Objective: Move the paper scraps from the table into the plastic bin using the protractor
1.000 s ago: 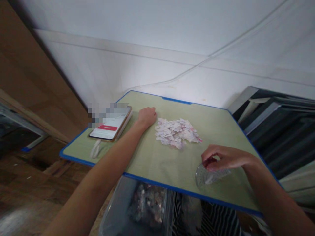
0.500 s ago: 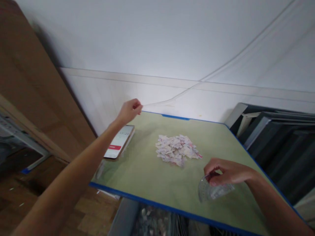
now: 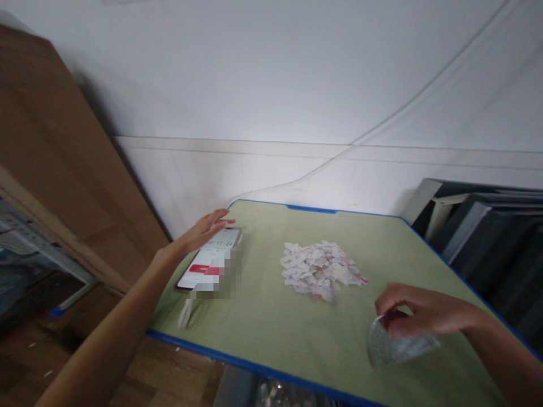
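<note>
My left hand (image 3: 208, 229) is over the upper end of a phone (image 3: 210, 265), with fingers stretched out and nothing held. The phone shows a running timer and a red button; part of it is blurred by blocky pixels. My right hand (image 3: 413, 314) pinches a clear plastic protractor (image 3: 396, 347) by its upper edge, near the right side of the table. The protractor is tilted, its curved edge facing left. Between my hands, left of the protractor, lies a heap of torn paper scraps (image 3: 320, 268).
The light green table (image 3: 254, 316) has a blue edge and stands against a white wall (image 3: 271, 79). A thin cable (image 3: 305, 175) runs down the wall. Dark flat panels (image 3: 496, 237) lean at the right. A large cardboard box (image 3: 63, 152) stands left.
My left hand has come down and left from the table's far corner to the phone, its fingers opening out. The right hand still holds the protractor. The view has shifted slightly.
</note>
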{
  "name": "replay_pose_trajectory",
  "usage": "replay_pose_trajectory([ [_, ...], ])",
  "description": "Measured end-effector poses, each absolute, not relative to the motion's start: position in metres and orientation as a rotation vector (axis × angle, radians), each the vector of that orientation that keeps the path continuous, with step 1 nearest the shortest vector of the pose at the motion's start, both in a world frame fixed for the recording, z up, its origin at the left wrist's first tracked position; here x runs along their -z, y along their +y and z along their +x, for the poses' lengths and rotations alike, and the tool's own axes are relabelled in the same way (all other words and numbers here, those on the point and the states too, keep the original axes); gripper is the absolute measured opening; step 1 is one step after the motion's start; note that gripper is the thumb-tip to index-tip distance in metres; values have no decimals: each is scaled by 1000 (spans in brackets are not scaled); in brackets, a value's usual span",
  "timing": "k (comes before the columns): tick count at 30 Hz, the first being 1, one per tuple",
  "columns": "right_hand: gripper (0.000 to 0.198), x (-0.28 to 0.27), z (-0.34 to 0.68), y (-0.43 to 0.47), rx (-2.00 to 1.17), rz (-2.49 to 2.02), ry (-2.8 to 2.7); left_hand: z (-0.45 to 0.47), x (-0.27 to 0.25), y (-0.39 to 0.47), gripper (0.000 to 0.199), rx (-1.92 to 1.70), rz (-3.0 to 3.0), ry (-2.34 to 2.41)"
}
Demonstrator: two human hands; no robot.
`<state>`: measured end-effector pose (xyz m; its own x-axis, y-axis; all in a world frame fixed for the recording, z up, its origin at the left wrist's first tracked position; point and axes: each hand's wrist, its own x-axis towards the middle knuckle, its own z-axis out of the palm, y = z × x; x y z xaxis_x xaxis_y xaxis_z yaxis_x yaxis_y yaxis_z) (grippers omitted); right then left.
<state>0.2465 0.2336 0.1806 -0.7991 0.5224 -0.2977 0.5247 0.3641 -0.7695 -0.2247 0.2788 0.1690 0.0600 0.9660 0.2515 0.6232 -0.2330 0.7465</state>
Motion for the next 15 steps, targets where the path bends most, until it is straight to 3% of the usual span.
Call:
replay_pose_trajectory([
  [5,61,-179,246,233,1454,1035,2583,-222,-168,277,68,-1040,1904,1634],
  [9,60,-180,245,233,1454,1017,2563,-218,-170,272,45,-1176,1877,1660],
  [13,60,-182,245,232,1447,1031,2561,-214,-172,271,22,-1543,1602,1630],
  [15,59,-182,245,232,1435,1056,2554,-214,-171,270,20,-1695,1386,1611],
])
